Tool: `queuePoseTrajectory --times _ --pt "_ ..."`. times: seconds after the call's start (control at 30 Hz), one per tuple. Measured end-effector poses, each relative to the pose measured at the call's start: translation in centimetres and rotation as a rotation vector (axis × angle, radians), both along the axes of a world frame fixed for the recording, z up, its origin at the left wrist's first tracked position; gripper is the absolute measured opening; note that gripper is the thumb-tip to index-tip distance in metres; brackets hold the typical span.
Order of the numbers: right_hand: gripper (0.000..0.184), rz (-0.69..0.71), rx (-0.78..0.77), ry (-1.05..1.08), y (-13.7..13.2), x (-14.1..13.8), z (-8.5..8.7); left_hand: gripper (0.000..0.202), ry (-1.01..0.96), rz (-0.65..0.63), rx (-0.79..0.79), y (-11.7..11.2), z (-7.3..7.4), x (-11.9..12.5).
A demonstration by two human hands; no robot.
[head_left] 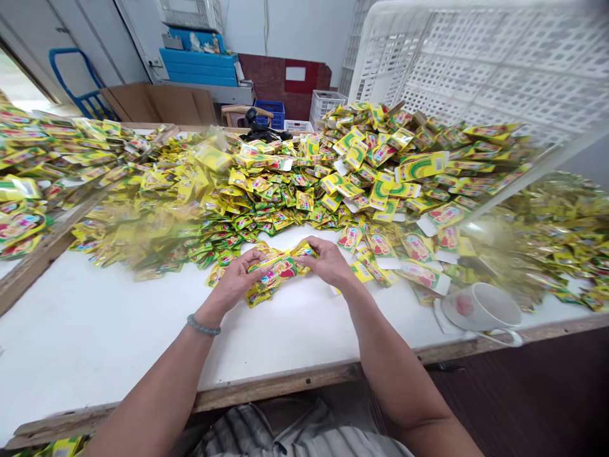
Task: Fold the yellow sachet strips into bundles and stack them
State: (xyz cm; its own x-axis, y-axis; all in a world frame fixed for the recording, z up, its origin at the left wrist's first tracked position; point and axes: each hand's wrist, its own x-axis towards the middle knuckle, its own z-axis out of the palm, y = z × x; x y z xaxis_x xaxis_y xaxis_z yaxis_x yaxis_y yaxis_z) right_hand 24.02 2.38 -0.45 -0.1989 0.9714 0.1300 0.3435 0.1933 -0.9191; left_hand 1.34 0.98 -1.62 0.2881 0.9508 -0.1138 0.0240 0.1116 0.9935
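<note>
My left hand (238, 279), with a braided bracelet at the wrist, is closed around a small yellow-green printed carton (280, 271). At the carton's right end, my right hand (328, 260) pinches a small yellow sachet (305, 249). The sachet meets the carton's end; whether part of it is inside cannot be seen. Just below and behind the carton, a few more sachets (258, 296) lie on the white tabletop (304, 336). To the right of my right hand lie several flat cartons (379, 243) with white end flaps.
A heap of sachets (242, 216) spreads across the table's far side. Cartons (380, 184) spill from a tipped white plastic crate (476, 63) at right. A white mug (481, 308) stands near the front edge. A wooden strip (52, 260) divides the left side.
</note>
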Motion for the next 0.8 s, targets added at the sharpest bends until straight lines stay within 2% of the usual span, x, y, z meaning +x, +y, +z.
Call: queuePoseTrajectory --times 0.33,0.43,0.5,0.57,0.63,0.73,0.8 --pt "0.025 -0.014 0.072 0.064 -0.7 -1.8 0.3 0.048 0.533 -0.126 0.173 -0.1 1.1 -0.3" --pt "0.025 -0.004 0.084 0.012 -0.7 -1.7 0.3 0.047 0.772 -0.114 0.261 -0.3 1.2 -0.2" --pt "0.026 -0.004 0.081 -0.004 -0.7 -1.6 0.3 0.049 0.846 -0.063 0.342 -0.5 1.0 -0.1" --pt "0.026 -0.005 0.074 0.001 -0.8 -1.6 0.3 0.053 0.839 -0.013 0.414 -0.5 0.7 -0.2" --pt "0.026 -0.009 0.080 0.000 -0.9 -1.6 0.5 0.049 0.793 0.010 0.444 -0.4 0.4 -0.2" --pt "0.026 -0.023 0.116 -0.005 -1.0 -1.9 0.6 0.037 0.684 -0.024 0.376 -0.3 0.6 -0.1" --pt "0.026 -0.050 0.142 0.009 -1.0 -2.1 0.5 0.038 0.509 -0.079 0.286 -0.4 0.9 0.2"
